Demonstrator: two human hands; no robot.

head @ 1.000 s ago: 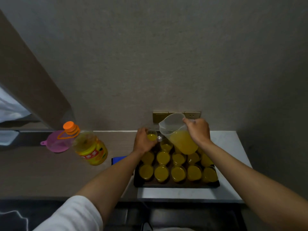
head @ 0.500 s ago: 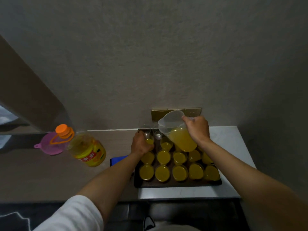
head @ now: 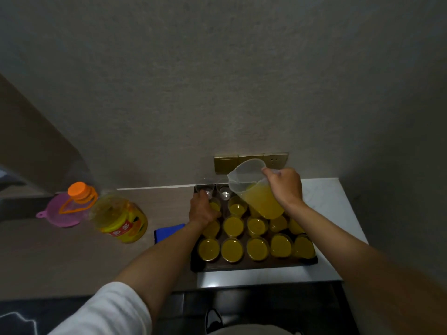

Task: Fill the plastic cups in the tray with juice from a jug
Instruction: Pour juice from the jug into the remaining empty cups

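Note:
A dark tray on the counter carries several clear plastic cups filled with yellow juice. Two empty clear cups stand in its back row. My left hand curls round a filled cup in the tray's left column, just in front of the back-left empty cup. My right hand grips the handle of a translucent jug partly full of juice. The jug hangs tilted over the back right of the tray, its spout pointing left towards the empty cups. No stream of juice shows.
A large juice bottle with an orange cap leans on the counter left of the tray, next to a pink funnel. A blue cloth lies beside the tray's left edge. A brass wall socket sits behind the jug.
My left hand has brought the filled cup down from the air into the tray's left column. The jug stays tilted above the back rows, shifted slightly.

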